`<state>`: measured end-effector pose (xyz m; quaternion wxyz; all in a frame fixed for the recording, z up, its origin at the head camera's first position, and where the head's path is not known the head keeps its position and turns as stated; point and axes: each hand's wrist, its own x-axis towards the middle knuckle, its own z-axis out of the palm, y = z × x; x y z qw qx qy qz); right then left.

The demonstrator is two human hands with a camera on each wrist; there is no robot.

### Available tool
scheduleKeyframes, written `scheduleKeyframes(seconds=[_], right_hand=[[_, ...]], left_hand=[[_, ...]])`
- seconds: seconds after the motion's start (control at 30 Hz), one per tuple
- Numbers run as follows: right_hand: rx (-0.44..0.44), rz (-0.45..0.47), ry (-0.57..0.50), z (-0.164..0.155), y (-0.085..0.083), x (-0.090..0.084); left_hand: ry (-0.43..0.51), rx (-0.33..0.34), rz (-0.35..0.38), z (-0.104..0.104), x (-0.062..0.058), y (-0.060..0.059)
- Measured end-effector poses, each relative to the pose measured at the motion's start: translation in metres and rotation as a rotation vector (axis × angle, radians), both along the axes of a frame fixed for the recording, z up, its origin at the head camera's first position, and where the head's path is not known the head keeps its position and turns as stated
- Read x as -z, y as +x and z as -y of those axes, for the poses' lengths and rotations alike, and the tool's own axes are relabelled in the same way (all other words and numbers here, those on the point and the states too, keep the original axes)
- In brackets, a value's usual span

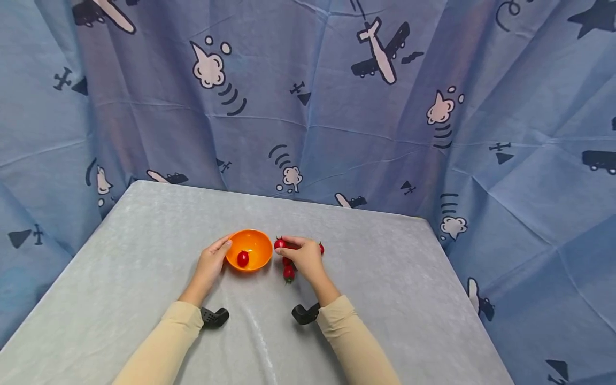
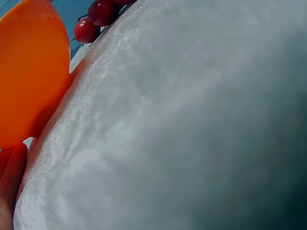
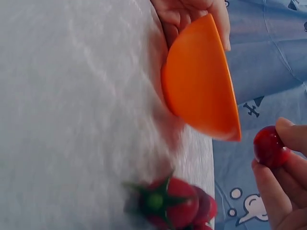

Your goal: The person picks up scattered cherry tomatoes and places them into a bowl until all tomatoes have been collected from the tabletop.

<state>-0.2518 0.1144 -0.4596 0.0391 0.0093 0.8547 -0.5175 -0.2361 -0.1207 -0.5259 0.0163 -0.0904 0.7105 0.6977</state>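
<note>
While pinched by right hand (image 1: 305, 258), tomato (image 3: 270, 146) small, glossy red

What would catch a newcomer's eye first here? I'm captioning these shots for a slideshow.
The orange bowl at the table's middle stands out, with one tomato inside and the left hand touching its rim. Just right of it, the right hand pinches a red tomato in its fingertips, above a small cluster lying on the grey cloth. Behind hangs a blue curtain printed with planes.
</note>
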Motion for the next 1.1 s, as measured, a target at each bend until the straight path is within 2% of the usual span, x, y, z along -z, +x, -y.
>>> scheduleKeyframes(seconds=[0.43, 0.77, 1.1], right_hand=[[-0.068, -0.007, -0.014, 0.029, -0.003, 0.000], [-0.073, -0.026, 0.005, 0.042, -0.008, 0.003], [-0.073, -0.049, 0.030, 0.051, -0.008, 0.003]], left_hand=[[0.025, 0.010, 0.004, -0.001, -0.001, 0.000], [0.052, 0.007, -0.010, -0.002, -0.004, 0.002], [0.035, -0.009, -0.007, -0.003, -0.003, 0.001]])
